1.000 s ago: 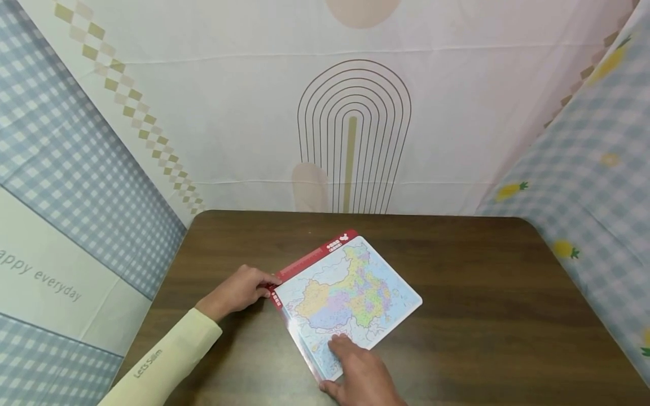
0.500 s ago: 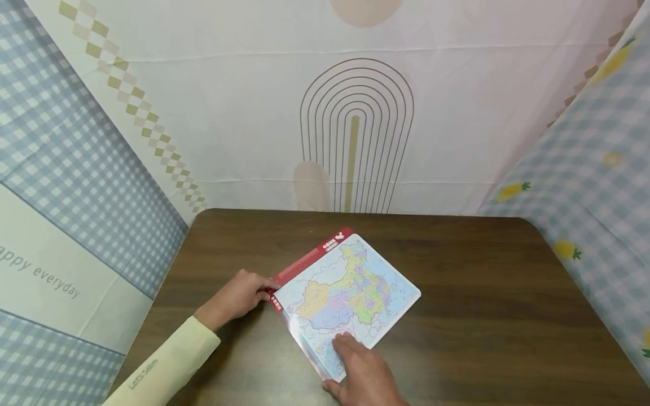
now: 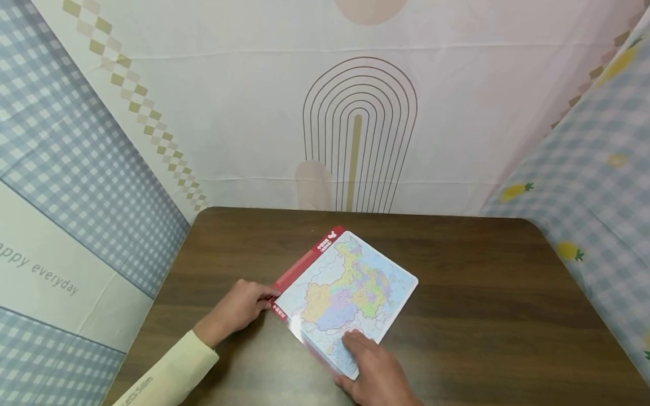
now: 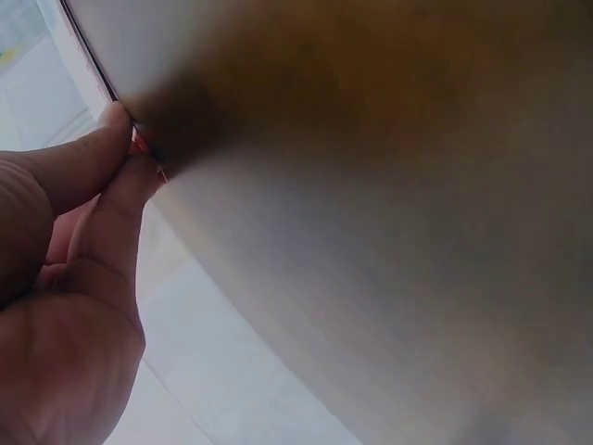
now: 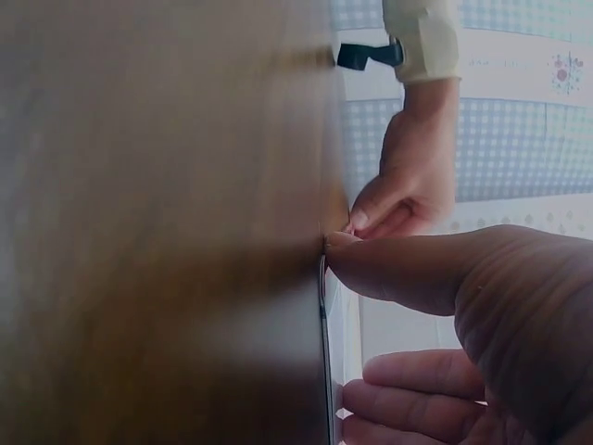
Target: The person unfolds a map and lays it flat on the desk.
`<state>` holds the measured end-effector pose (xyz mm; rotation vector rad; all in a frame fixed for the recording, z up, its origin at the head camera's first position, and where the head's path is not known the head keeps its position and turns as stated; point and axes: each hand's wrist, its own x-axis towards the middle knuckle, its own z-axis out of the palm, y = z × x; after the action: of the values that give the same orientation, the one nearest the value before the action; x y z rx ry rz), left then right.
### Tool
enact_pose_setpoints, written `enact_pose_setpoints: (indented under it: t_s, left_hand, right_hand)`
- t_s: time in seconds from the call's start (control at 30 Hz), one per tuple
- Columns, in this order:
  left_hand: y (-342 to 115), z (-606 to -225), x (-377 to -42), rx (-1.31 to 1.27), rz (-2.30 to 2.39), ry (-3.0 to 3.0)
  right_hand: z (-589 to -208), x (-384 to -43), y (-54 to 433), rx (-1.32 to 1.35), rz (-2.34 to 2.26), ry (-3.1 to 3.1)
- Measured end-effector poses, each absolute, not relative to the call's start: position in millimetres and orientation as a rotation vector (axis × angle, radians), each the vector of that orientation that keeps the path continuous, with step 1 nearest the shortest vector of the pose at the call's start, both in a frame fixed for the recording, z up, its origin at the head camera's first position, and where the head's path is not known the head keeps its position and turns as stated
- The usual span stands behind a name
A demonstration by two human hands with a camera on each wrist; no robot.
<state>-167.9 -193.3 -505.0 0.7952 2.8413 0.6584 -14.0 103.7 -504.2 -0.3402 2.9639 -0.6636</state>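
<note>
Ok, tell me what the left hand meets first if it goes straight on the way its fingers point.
The map sheet, whose red corner the left hand pinches; beyond, probably the tabletop, though depth is unclear.

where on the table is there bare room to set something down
The widest bare patch of the table runs right from the map to the pineapple cloth. A smaller one lies between the left hand, the map and the table's back edge. Crowded: the map's near end, by the right hand.
</note>
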Motion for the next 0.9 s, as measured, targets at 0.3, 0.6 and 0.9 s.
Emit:
enact_pose_setpoints:
  t_s: [0.3,0.6,0.9]
  left_hand:
    - [-188,-505,-148,0.742,0.755,2.861]
    - [-179,-506,-126,0.728,0.698,2.890]
    - [-172,-502,-102,0.709,0.736,2.840]
  right_hand:
    - [-507,-21,128,-0.426,-0.672,2.981]
    - [-505,-27,152,-0.532,-0.713,2.923]
    - [-505,-34,182,-0.677,-0.699,2.872]
